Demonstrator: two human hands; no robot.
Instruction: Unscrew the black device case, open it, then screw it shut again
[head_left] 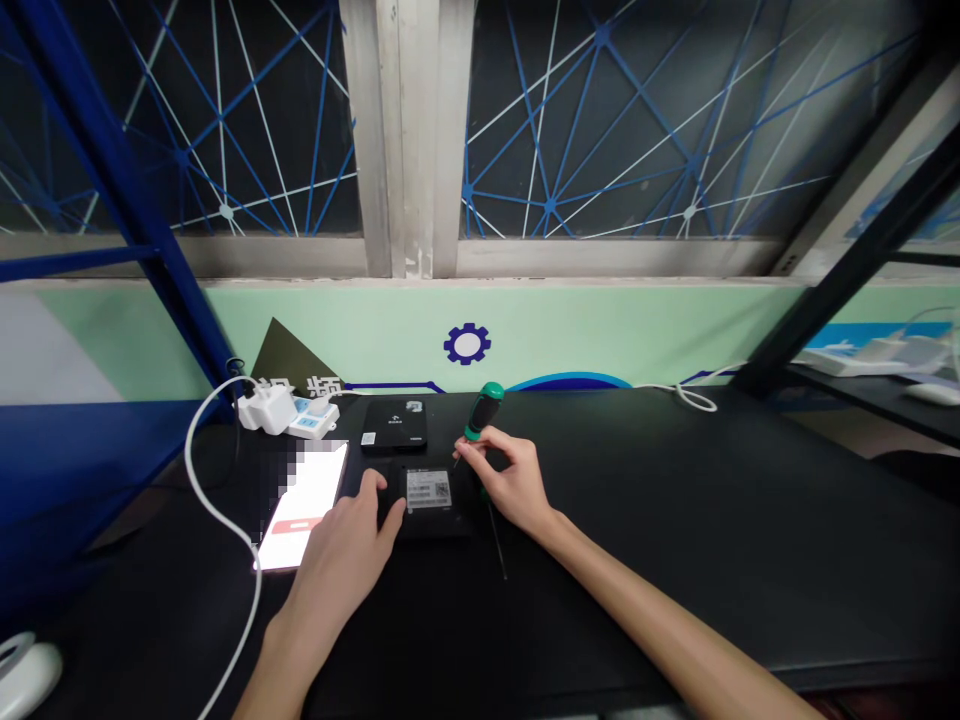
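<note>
A black flat box [431, 500] lies on the black table [675, 540] with a white label facing up. My left hand [345, 550] rests on its left edge, fingers stretched flat and thumb on the box. My right hand [510, 480] is at the box's upper right corner, thumb and forefinger pinched together on something too small to make out. A screwdriver with a green and black handle [484, 410] lies on the table under that hand, its thin shaft [499, 545] pointing toward me.
A second black box [394, 425] sits just behind the first. A lit phone [304, 505] lies left of my left hand, with a white cable [217, 510] looping to a charger and power strip [289, 412]. A white object [22, 675] is at bottom left.
</note>
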